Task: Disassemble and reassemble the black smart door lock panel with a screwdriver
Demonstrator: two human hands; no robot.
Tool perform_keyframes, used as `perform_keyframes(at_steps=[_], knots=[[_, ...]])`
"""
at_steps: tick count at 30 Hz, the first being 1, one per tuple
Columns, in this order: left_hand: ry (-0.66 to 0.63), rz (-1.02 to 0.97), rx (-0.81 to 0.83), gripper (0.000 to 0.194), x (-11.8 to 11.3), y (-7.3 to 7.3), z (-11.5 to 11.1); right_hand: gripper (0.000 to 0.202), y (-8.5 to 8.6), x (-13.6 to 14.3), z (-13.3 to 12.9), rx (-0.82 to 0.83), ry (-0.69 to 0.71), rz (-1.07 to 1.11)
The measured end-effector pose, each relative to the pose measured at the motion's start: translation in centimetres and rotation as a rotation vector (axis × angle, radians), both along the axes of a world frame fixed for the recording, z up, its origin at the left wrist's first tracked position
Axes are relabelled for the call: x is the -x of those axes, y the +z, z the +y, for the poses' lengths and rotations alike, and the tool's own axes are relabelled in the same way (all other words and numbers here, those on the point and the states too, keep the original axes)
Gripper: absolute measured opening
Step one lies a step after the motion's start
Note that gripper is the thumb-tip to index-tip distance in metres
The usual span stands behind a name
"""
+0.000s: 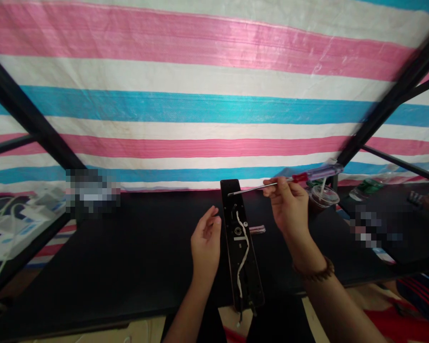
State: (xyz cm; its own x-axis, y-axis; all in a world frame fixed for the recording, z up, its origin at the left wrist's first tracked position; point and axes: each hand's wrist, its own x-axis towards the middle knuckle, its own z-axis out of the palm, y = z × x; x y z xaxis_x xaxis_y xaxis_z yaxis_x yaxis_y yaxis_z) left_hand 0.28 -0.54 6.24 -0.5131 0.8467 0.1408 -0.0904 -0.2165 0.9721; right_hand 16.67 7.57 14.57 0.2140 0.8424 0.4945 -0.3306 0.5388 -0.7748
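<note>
We list: right hand (289, 202), fingers pinching screwdriver (300, 177); left hand (206, 233), fingers slightly spread, empty; items at left and lower right pixelated.

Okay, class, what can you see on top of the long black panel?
A white cable winds along the black panel, past a round fitting. Whatever lies directly under the cable cannot be seen.

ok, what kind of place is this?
Looks like a makeshift repair or assembly bench: a black worktable, a long black panel with exposed wiring, and a screwdriver in the right hand.
</note>
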Motion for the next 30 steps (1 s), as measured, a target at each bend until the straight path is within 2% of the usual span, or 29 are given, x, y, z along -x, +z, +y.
perform_keyframes(at_steps=[3,5,8,12,19,24,30], knots=[[-0.099,-0.099,-0.097,0.043,0.4,3.5,0.2,0.022,0.1,-0.2,-2.9,0.032,0.017,0.052],[-0.130,-0.129,-0.128,0.038,0.1,4.6,0.0,0.022,0.1,-0.2,-4.1,0.054,0.013,0.072],[-0.108,-0.162,-0.125,0.027,-0.3,4.6,-0.6,0.022,0.0,-0.1,-5.2,0.088,0.008,0.117],[-0.119,-0.163,-0.105,0.022,-0.3,4.6,-1.5,0.021,-0.2,-0.2,-6.1,0.095,-0.004,0.125],[-0.183,0.035,-0.040,0.020,1.0,5.6,-2.9,0.018,0.1,-1.3,-8.2,0.053,-0.011,-0.088],[-0.314,0.099,-0.027,0.013,2.0,5.6,-3.4,0.015,1.3,-2.7,-9.4,0.009,0.004,-0.317],[-0.482,-0.022,0.048,0.019,2.4,5.6,-4.4,0.017,3.1,-3.7,-10.5,-0.068,0.064,-0.471]])
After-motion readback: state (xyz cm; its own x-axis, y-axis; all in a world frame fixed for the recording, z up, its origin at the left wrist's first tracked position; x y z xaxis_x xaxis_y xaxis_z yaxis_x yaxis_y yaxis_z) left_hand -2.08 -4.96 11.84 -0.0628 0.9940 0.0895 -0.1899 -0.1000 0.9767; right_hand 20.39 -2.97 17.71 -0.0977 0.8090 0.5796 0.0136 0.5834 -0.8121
